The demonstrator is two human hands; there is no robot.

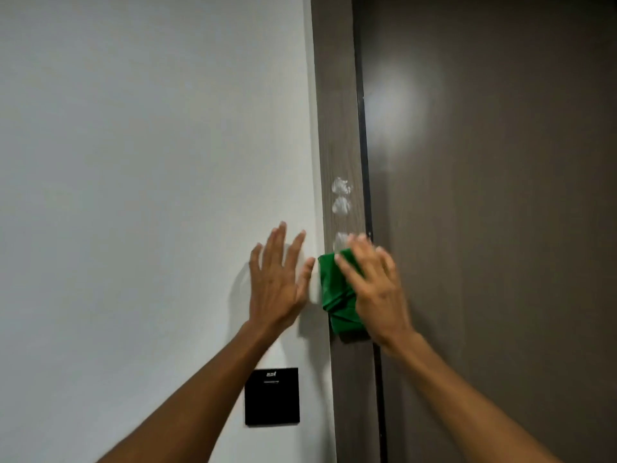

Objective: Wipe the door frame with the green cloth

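Note:
A grey-brown wood-grain door frame [339, 111] runs top to bottom between the white wall and the dark door. White smears [340, 198] sit on the frame at mid-height, one above another. My right hand [375, 289] presses the crumpled green cloth [335, 295] flat against the frame, just below the lowest smear; its fingers cover the cloth's right part. My left hand [278, 279] lies flat on the wall beside the frame, fingers spread, holding nothing.
The white wall [150, 195] fills the left half. A black square switch panel [272, 396] is mounted on it below my left forearm. The dark brown door [500, 228] is to the right of the frame, with a bright light reflection on it.

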